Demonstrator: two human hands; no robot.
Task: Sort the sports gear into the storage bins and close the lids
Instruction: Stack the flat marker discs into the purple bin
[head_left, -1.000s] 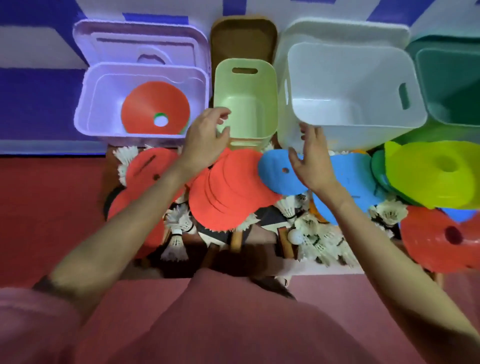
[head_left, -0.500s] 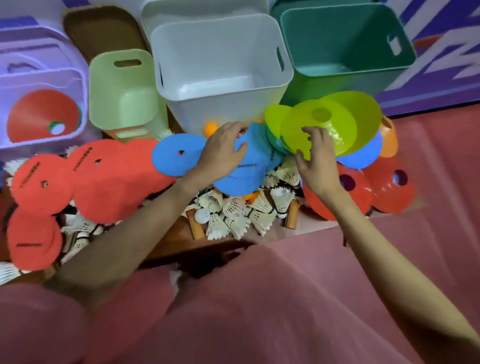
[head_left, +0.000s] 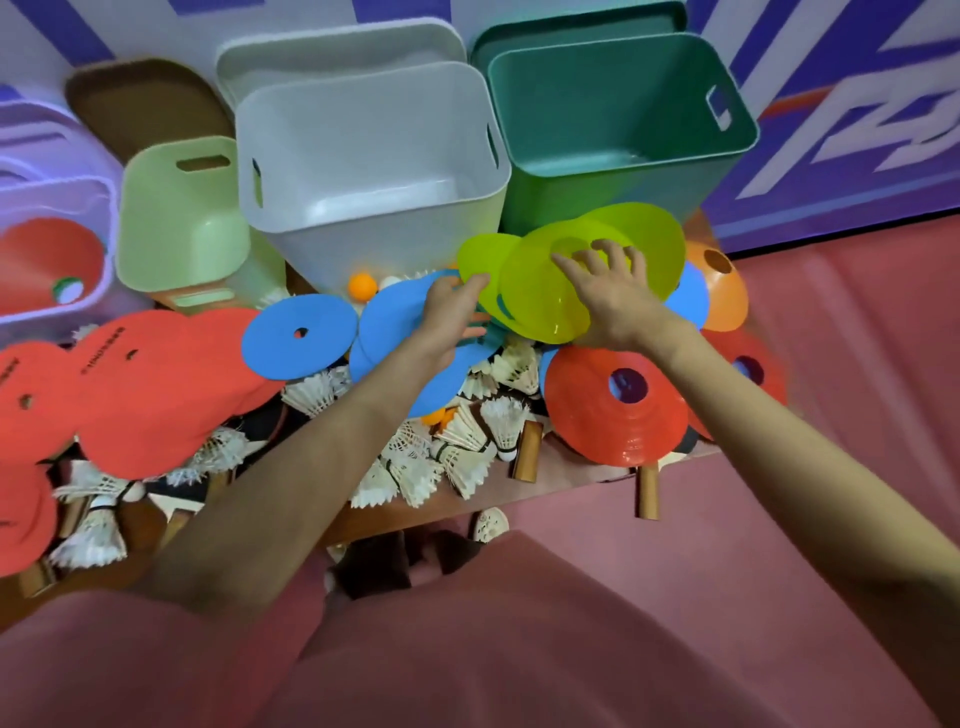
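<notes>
R hand (head_left: 615, 301) lies on top of the yellow-green cones (head_left: 566, 275), fingers spread and lightly bent over the dome near its centre hole; grip not closed round anything. L hand (head_left: 449, 317) reaches the stack's left edge, fingertips touching the rim of the yellow-green cones, thumb underneath by the blue discs (head_left: 332, 338); can't tell if it pinches. The cones sit at the surface's far edge, just in front of the green bin (head_left: 613, 109), which stands open, lid propped behind. White bin (head_left: 363, 150) is beside it on the left, then light-green bin (head_left: 182, 218), then purple bin (head_left: 57, 249) w/ a red disc inside. Red discs (head_left: 145, 384) overlap at left. Red cone (head_left: 618, 410) is near the R wrist, orange cone (head_left: 719, 291) behind. Shuttlecocks (head_left: 457, 447) are heaped below the blue discs. Orange ball (head_left: 362, 286) touches the white bin's base.
</notes>
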